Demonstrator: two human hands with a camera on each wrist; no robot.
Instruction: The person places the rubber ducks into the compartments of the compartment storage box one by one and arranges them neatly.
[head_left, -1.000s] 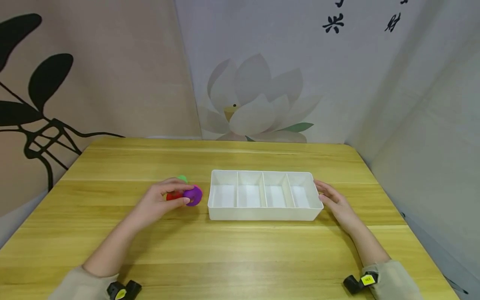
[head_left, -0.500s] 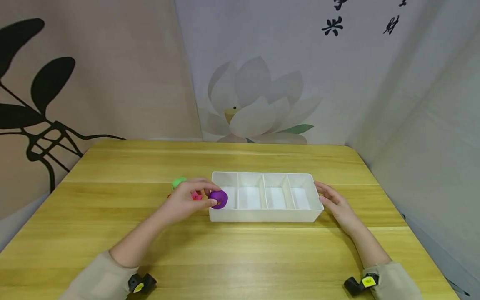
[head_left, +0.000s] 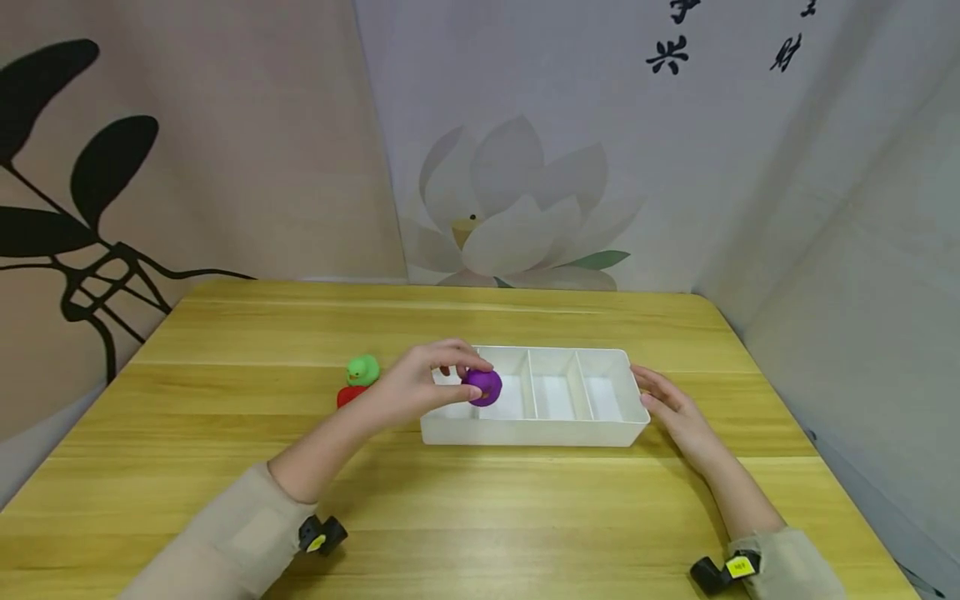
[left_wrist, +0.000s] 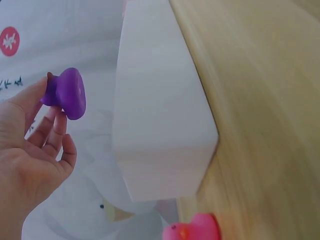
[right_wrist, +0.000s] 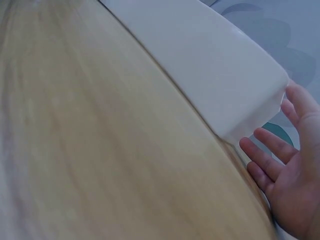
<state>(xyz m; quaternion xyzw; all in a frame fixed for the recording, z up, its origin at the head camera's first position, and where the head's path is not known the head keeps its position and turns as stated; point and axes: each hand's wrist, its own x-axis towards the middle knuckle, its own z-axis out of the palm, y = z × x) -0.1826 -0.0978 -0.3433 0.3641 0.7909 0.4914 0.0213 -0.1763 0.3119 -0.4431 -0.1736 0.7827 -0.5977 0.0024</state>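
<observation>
I've got the left fingers pinching the purple toy above the long white box, left of centre; relaxed right fingers at its right end.

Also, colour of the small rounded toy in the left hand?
Purple toy; clearest in the left wrist view.

The pale back cloth says 兴 and 财 in black, and the right wrist camera has a yellow tag too tiny to read.
</observation>
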